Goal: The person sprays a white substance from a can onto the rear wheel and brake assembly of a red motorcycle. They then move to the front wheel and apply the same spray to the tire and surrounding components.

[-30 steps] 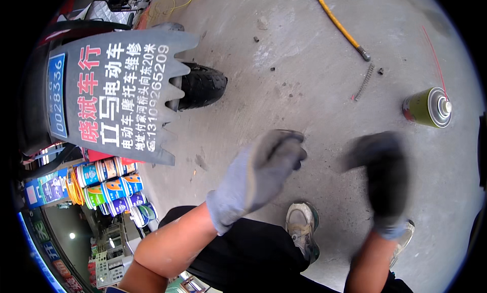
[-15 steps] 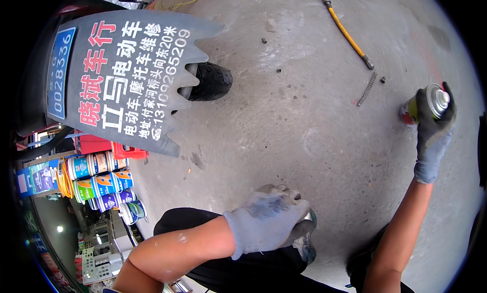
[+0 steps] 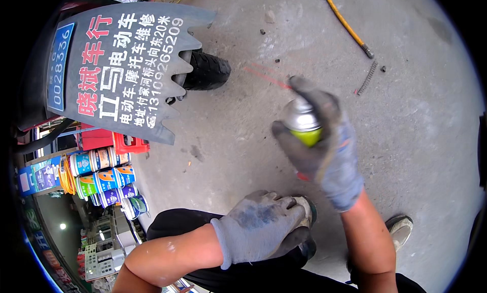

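My right hand, in a grey work glove, grips a spray can with a silver top and a yellow-green body. The can is held upright above the concrete floor, in the middle of the view. My left hand, also in a grey glove, rests low over my knee with its fingers curled, close to my shoe. Nothing shows in that hand.
A grey mudguard flap with printed characters hangs at upper left over a black tyre. A yellow hose, a small spring and bits of debris lie on the floor. Stacked colourful buckets stand at left.
My right hand has lifted the spray can off the floor at the right and brought it to the middle. My left hand has stayed low by my knee.
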`<state>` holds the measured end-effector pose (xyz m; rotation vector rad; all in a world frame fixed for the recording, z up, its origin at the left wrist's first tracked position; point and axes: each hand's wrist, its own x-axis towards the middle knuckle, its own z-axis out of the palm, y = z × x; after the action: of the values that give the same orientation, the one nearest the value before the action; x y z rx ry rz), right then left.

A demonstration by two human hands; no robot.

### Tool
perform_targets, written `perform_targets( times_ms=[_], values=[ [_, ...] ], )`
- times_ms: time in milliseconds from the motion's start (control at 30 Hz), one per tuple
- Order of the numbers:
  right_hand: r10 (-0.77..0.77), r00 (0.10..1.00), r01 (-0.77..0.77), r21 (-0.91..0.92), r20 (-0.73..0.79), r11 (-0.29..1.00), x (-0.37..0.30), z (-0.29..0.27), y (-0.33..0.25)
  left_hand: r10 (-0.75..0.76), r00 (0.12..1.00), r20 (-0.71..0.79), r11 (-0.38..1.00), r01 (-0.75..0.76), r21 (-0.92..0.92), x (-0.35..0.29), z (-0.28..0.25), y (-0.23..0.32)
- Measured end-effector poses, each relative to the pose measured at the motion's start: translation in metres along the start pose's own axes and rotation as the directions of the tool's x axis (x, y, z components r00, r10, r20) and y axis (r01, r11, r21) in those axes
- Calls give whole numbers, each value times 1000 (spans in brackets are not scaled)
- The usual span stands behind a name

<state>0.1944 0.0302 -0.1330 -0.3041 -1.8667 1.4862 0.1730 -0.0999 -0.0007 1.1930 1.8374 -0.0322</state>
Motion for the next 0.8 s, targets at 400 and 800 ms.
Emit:
perform_targets(
  times_ms=[400,800],
  values=[
    [-82,979,128,-253,185,959,-9,53,-6,-1,993,117,999,-3,33,-16,17,1],
    [-102,980,146,-270,170,952,3,57,-9,17,986,168,999,-25,48,-15,18,-3]
  ],
)
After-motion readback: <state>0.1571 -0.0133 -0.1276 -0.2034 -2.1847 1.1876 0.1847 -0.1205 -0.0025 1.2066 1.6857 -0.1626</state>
